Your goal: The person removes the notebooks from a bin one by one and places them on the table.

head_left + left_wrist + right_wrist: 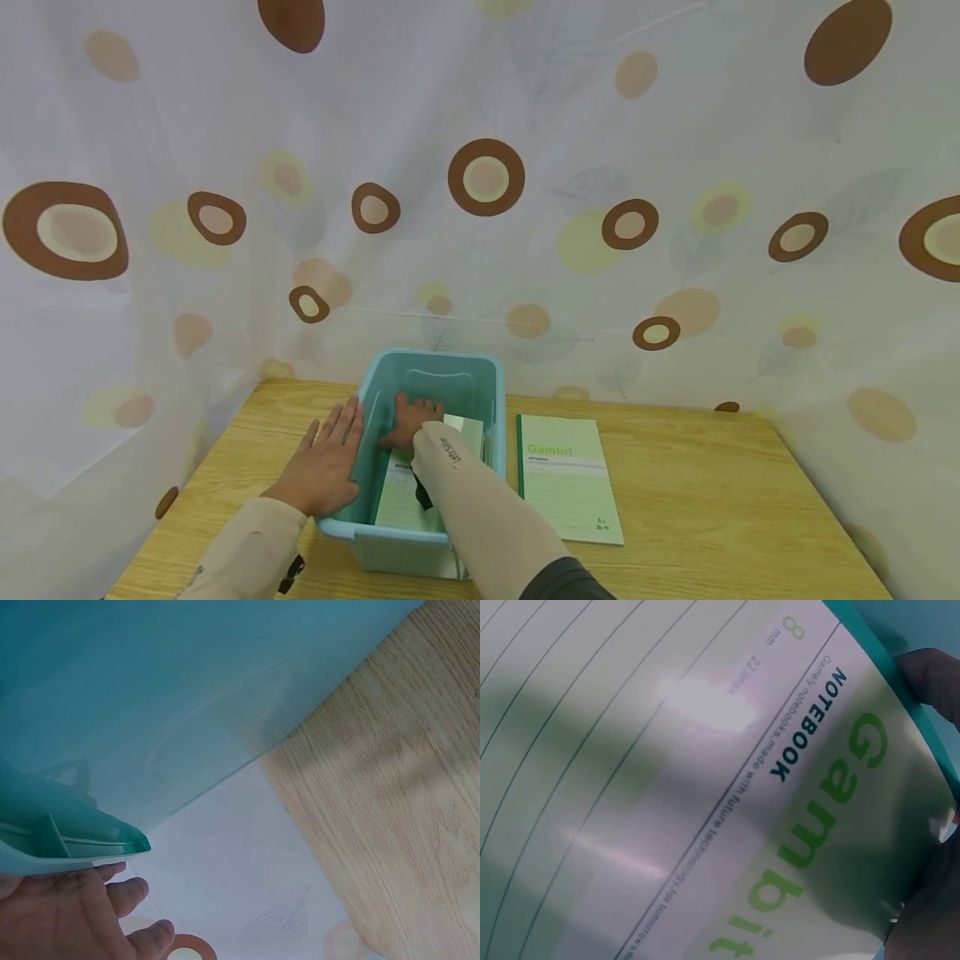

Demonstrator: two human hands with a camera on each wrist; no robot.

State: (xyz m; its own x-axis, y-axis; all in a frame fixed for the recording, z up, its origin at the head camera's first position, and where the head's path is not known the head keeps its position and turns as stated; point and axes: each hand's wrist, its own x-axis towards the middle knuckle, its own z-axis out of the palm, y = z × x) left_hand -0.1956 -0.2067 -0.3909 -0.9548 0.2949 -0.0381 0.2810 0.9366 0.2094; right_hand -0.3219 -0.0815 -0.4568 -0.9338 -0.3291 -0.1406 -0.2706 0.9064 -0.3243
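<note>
A light blue plastic bin (408, 537) stands on the table with a pale green notebook (405, 504) lying inside it. My right hand (408, 419) reaches into the bin and grips this notebook near its top corner. In the right wrist view, the notebook's cover (705, 780) reads "Gambit", with the thumb at the green spine and fingers at the top edge. Against the bin's left rim rests my left hand (326, 467), its fingers straight and pointing away from me. The left wrist view shows the left hand (67, 919) beside the rim (82, 862).
Right of the bin, a second green Gambit notebook (567, 479) lies flat on the wooden table (697, 500). A white patterned curtain (555, 283) hangs behind and along both sides of the table.
</note>
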